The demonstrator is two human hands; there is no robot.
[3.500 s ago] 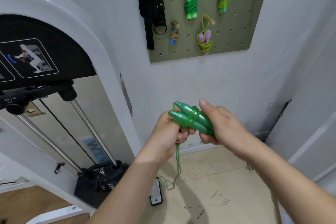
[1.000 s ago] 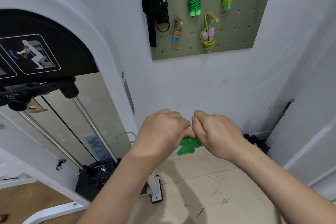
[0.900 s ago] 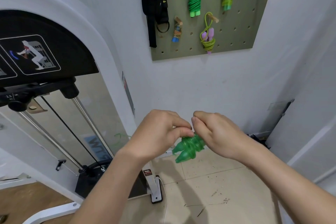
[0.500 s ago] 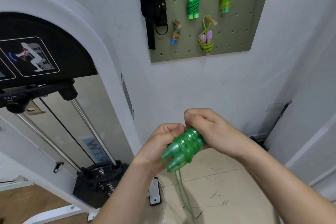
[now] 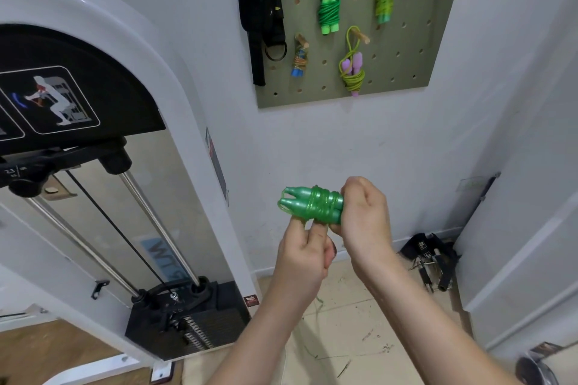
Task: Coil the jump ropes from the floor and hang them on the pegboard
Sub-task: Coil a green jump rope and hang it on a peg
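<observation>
Head: jump rope (image 5: 312,205) atop left fingers (image 5: 319,230)

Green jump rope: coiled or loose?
Mostly coiled: the jump rope cord wraps both handles, right hand gripping; a thin tail hangs below.

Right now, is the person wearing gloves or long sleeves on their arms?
No. The left hand and the right hand have no gloves, rings or watch showing. The left forearm and right forearm are uncovered too; no sleeve reaches into the picture.
</observation>
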